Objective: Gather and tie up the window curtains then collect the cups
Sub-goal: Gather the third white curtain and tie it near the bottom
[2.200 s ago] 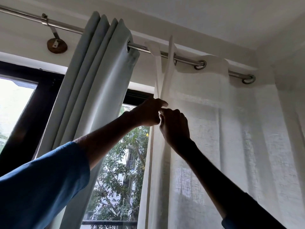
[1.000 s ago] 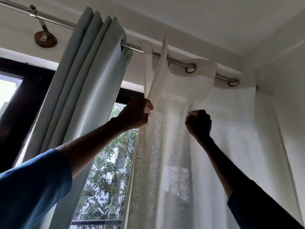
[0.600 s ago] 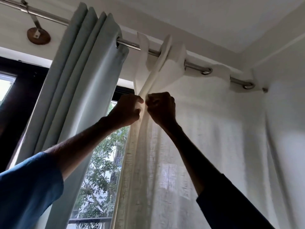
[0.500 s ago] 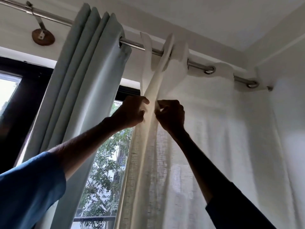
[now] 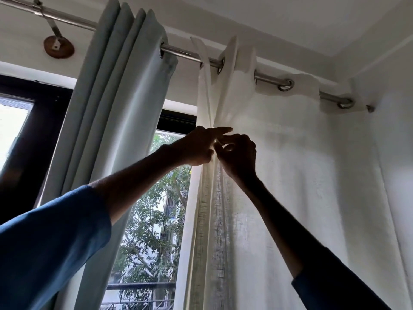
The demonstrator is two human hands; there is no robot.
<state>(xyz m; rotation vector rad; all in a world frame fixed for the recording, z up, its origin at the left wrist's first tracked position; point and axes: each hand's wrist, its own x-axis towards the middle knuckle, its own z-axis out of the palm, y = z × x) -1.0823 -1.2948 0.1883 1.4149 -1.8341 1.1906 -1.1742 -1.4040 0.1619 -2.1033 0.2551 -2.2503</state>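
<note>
The sheer white curtain (image 5: 290,175) is being drawn into pleats, and it is bunching more tightly than it was a second ago. Then, the right hand was out to the right, fisted on a loose fold. It has since carried that fold across to the left hand, so another stiff header panel is now standing stacked with the first ones directly above the hands. As I judge it, the gathering is moving along one fold at a time. Most of the panel is still hanging flat to the right of the hands, and no tying has begun.

The cloth is thin and loosely woven, letting daylight through, and narrow vertical folds are falling straight below the hands. Its leading edge is hanging just left of them.

The right hand (image 5: 237,153) is pinching a fold between thumb and forefinger, its other fingers curled. The left hand (image 5: 196,146) is touching it. It is stretching its forefinger straight across the cloth while the remaining fingers are curling on the gathered pleats, though backlight is hiding the exact grip.

Above the hands, the curtain rod (image 5: 185,52) is carrying the eyelet rings (image 5: 285,85), two of them still spread apart to the upper right. Left of the left hand, a grey-blue curtain (image 5: 116,108) is already hanging bunched. Between the two curtains, the window (image 5: 156,220) is showing trees. No cups are showing in view.
</note>
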